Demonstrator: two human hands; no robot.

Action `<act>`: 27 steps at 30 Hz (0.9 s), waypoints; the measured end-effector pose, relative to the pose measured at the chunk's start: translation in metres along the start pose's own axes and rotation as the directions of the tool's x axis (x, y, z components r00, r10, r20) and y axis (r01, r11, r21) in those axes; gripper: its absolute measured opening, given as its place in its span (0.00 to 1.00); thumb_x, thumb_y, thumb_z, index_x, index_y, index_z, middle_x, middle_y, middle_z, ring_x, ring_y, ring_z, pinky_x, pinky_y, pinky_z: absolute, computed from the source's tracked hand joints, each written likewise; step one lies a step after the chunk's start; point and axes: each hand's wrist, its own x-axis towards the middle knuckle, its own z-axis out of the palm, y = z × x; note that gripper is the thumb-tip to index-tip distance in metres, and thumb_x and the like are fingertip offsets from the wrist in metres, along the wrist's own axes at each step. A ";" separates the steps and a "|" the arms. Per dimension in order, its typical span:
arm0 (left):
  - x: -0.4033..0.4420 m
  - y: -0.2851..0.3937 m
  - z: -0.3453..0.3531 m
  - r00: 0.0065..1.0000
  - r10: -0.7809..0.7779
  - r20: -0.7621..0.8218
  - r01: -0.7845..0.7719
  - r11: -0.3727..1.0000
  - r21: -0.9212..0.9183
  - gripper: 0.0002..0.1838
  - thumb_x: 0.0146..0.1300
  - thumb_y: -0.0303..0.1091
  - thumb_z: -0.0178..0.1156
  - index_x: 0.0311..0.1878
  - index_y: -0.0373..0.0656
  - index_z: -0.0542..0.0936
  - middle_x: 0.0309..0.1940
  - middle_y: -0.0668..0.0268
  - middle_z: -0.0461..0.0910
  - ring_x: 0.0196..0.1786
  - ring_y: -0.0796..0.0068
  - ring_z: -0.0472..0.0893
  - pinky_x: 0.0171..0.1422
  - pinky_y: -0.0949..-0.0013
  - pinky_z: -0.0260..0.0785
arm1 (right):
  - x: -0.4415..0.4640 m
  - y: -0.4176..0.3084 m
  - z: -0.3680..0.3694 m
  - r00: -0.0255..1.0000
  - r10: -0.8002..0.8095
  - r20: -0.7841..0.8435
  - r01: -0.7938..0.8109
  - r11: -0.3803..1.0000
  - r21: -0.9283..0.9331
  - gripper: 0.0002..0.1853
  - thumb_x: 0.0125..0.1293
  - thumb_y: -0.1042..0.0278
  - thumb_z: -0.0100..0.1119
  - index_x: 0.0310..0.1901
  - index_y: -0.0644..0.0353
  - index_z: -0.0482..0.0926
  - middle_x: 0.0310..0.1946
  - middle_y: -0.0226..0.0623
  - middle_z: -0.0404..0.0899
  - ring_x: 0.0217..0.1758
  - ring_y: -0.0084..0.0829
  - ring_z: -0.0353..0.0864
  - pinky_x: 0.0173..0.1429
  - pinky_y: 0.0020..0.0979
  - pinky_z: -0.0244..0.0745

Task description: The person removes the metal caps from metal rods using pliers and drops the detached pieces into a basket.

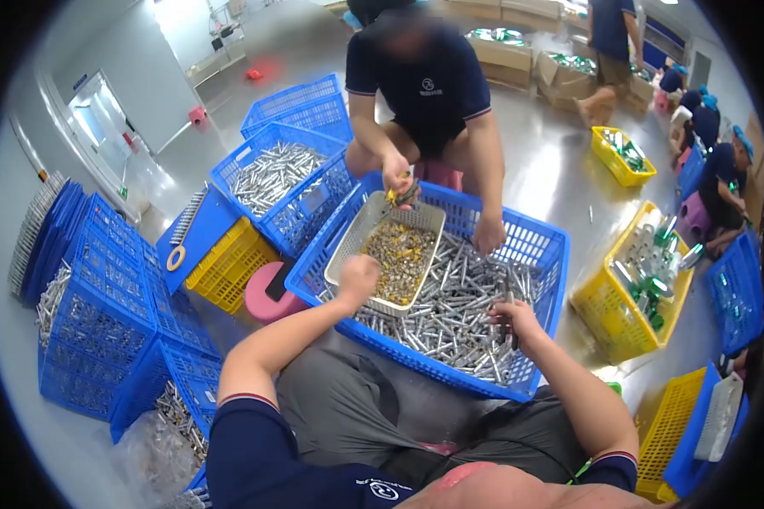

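My left hand (361, 278) is closed above the near left side of a white basket (342, 252); anything between its fingers is too small to make out. Inside that basket lie many small brass-coloured and silver pieces (397, 263). The basket sits in a large blue crate (424, 363) full of slim silver metal tubes (450, 327). Over the crate's right part, my right hand (519, 322) grips slim grey metal pieces (508, 297), pointing up and down from the fingers. Whether these are tubes or a tool is unclear.
Opposite me a co-worker (420, 76) holds something yellow and dark above the white basket, the other hand at the tubes. Blue crates (267, 174) of tubes stand left, near a pink stool (272, 293) with a dark phone-like object. Yellow crates (624, 318) stand right.
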 end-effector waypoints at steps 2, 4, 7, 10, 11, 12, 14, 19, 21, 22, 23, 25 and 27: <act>-0.003 0.056 0.000 0.728 0.518 0.449 -0.471 0.854 -0.220 0.06 0.42 0.33 0.56 0.24 0.42 0.75 0.23 0.58 0.75 0.31 0.55 0.74 0.36 0.55 0.65 | 0.011 0.004 -0.005 0.991 0.058 -0.124 -0.067 0.995 -0.074 0.11 0.57 0.67 0.54 0.39 0.64 0.72 0.26 0.32 0.74 0.27 0.25 0.76 0.31 0.26 0.72; -0.018 0.091 0.040 0.325 0.465 0.823 -0.521 0.815 -0.255 0.16 0.53 0.42 0.56 0.41 0.41 0.75 0.34 0.58 0.76 0.41 0.58 0.75 0.46 0.57 0.68 | 0.022 0.006 -0.008 0.986 0.072 -0.151 -0.091 0.988 -0.121 0.11 0.57 0.66 0.55 0.38 0.64 0.73 0.27 0.34 0.75 0.26 0.25 0.76 0.31 0.26 0.71; -0.035 0.131 0.107 0.059 0.169 0.984 -0.241 0.959 -0.150 0.24 0.58 0.48 0.48 0.51 0.39 0.73 0.47 0.49 0.75 0.50 0.49 0.74 0.54 0.53 0.66 | 0.035 0.007 -0.008 0.983 0.092 -0.160 -0.121 0.975 -0.186 0.11 0.58 0.65 0.55 0.34 0.65 0.75 0.26 0.36 0.76 0.24 0.26 0.75 0.29 0.27 0.71; -0.065 0.112 0.189 -0.001 0.004 1.000 -0.343 0.939 -0.004 0.23 0.55 0.44 0.52 0.53 0.45 0.71 0.50 0.51 0.74 0.49 0.52 0.75 0.54 0.52 0.66 | 0.040 0.010 -0.003 0.975 0.080 -0.209 -0.120 0.975 -0.186 0.11 0.57 0.65 0.55 0.33 0.66 0.76 0.26 0.34 0.76 0.24 0.25 0.75 0.30 0.26 0.71; -0.075 0.107 0.196 -0.062 -0.018 0.998 -0.418 0.908 -0.010 0.23 0.54 0.42 0.52 0.54 0.48 0.70 0.49 0.51 0.74 0.47 0.52 0.77 0.52 0.52 0.67 | 0.038 0.009 0.000 0.976 0.062 -0.208 -0.107 0.972 -0.210 0.10 0.57 0.65 0.55 0.34 0.65 0.76 0.26 0.35 0.76 0.25 0.25 0.75 0.31 0.25 0.71; -0.084 0.105 0.195 -0.071 0.019 0.997 -0.404 0.913 -0.046 0.23 0.54 0.42 0.52 0.54 0.48 0.70 0.49 0.51 0.74 0.47 0.52 0.77 0.52 0.52 0.67 | 0.032 0.009 0.004 0.985 0.047 -0.166 -0.078 0.979 -0.186 0.11 0.57 0.65 0.56 0.34 0.65 0.76 0.26 0.35 0.76 0.26 0.25 0.75 0.33 0.25 0.71; -0.090 0.082 0.191 -0.134 0.048 0.990 -0.245 0.966 -0.080 0.28 0.52 0.43 0.55 0.58 0.50 0.67 0.49 0.52 0.74 0.46 0.55 0.78 0.49 0.54 0.70 | 0.033 0.022 -0.001 0.993 -0.047 -0.109 -0.007 0.895 -0.446 0.13 0.57 0.61 0.57 0.33 0.64 0.76 0.26 0.32 0.76 0.29 0.23 0.74 0.36 0.25 0.69; -0.108 0.069 0.210 -0.035 -0.116 0.993 -0.099 0.989 0.112 0.32 0.51 0.45 0.58 0.61 0.49 0.64 0.49 0.50 0.73 0.50 0.59 0.77 0.51 0.57 0.70 | 0.024 0.037 -0.002 0.998 0.055 -0.018 -0.057 0.849 -0.526 0.16 0.57 0.60 0.58 0.43 0.61 0.77 0.32 0.29 0.77 0.31 0.20 0.73 0.35 0.24 0.67; -0.140 0.058 0.241 0.207 -0.172 0.963 -0.114 0.973 0.199 0.29 0.56 0.44 0.54 0.61 0.46 0.63 0.48 0.50 0.73 0.52 0.58 0.75 0.55 0.57 0.67 | 0.019 0.032 -0.001 0.998 0.048 -0.031 -0.057 0.843 -0.534 0.17 0.57 0.60 0.59 0.43 0.61 0.77 0.31 0.29 0.77 0.31 0.20 0.73 0.35 0.23 0.67; -0.134 0.057 0.249 0.219 -0.149 0.964 -0.117 0.977 0.177 0.29 0.56 0.44 0.54 0.61 0.46 0.63 0.48 0.50 0.73 0.52 0.58 0.75 0.55 0.57 0.67 | 0.020 0.033 -0.003 0.998 0.042 -0.042 -0.058 0.845 -0.532 0.17 0.56 0.59 0.59 0.43 0.62 0.77 0.30 0.30 0.77 0.31 0.20 0.73 0.36 0.24 0.67; -0.131 0.054 0.255 0.180 -0.112 0.977 -0.170 0.975 0.143 0.26 0.59 0.46 0.50 0.59 0.44 0.65 0.48 0.50 0.73 0.52 0.57 0.75 0.56 0.56 0.66 | 0.020 0.033 -0.006 0.998 0.042 -0.049 -0.062 0.847 -0.528 0.17 0.56 0.59 0.59 0.42 0.62 0.77 0.29 0.31 0.77 0.32 0.21 0.73 0.36 0.24 0.67; -0.124 0.055 0.256 0.151 -0.073 0.986 -0.216 0.971 0.105 0.25 0.62 0.47 0.46 0.58 0.43 0.67 0.49 0.49 0.73 0.53 0.55 0.74 0.58 0.56 0.65 | 0.019 0.027 -0.013 0.995 0.039 -0.094 -0.085 0.829 -0.552 0.17 0.55 0.58 0.60 0.41 0.63 0.77 0.29 0.34 0.77 0.32 0.24 0.74 0.37 0.27 0.68; -0.119 0.060 0.248 0.162 -0.131 0.978 -0.172 0.972 0.159 0.24 0.64 0.49 0.39 0.53 0.42 0.72 0.48 0.50 0.74 0.52 0.54 0.75 0.58 0.56 0.64 | 0.024 0.030 -0.028 0.983 -0.106 -0.147 -0.024 0.726 -0.687 0.20 0.53 0.57 0.61 0.42 0.63 0.77 0.30 0.37 0.78 0.34 0.28 0.76 0.40 0.30 0.70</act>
